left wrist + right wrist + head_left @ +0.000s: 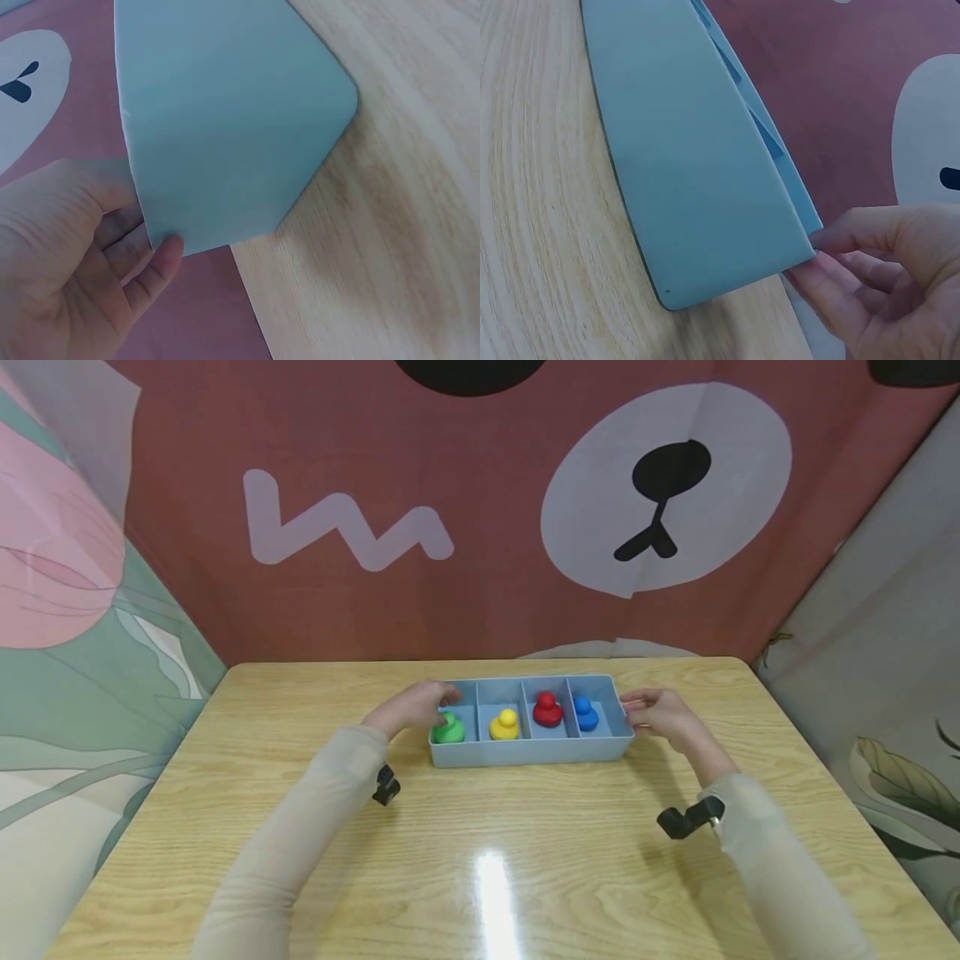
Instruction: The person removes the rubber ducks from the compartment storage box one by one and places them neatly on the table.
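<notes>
A light blue box [531, 752] with several compartments stands on the table. In its leftmost compartment sits a green piece [450, 731], a round knob on a wide base. Alike in shape are a yellow piece [505, 727], a red piece [547, 712] and a blue piece [586, 717], one per compartment. My left hand [412, 706] reaches over the left end, thumb by the green piece; in the left wrist view the rim hides most fingertips, and I cannot tell what they hold. My right hand [900, 277] pinches the box's right end wall at a corner.
The wooden table [480, 843] ends at the back against a brown cloth [495, 610] with a bear print. Patterned cloths hang at the left and right. Each wrist wears a black camera mount [690, 818].
</notes>
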Available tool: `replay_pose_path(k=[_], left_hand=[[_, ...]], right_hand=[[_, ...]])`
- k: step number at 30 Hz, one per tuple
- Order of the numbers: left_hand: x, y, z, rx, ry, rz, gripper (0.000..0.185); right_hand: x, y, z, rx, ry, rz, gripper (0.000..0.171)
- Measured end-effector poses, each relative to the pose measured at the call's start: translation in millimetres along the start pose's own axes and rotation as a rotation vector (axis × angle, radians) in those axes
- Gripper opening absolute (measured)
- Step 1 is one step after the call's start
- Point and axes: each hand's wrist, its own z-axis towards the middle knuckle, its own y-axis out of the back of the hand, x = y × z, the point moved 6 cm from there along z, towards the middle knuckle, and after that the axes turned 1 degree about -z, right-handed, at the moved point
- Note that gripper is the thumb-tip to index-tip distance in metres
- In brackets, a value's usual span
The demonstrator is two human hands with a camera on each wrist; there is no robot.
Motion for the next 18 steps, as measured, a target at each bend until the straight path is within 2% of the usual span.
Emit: replay_pose_path(k=[7,14,18], left_hand=[[-1.7,-1.7,0.7,0.054,0.006,0.034,0.044],[-2.4,-3.6,3.2,0.087,-0.004,0.086,0.041],[-2.8,-5.2,3.4,0.109,0.025,0.135,0.041]], right_hand=[[3.3,1.2,1.8,0.047,0.002,-0.029,0.055],[7.2,0.5,8.0,0.012,-0.020,-0.048,0.056],[5.4,0.8,9.6,0.002,-0.018,-0.031,0.054]])
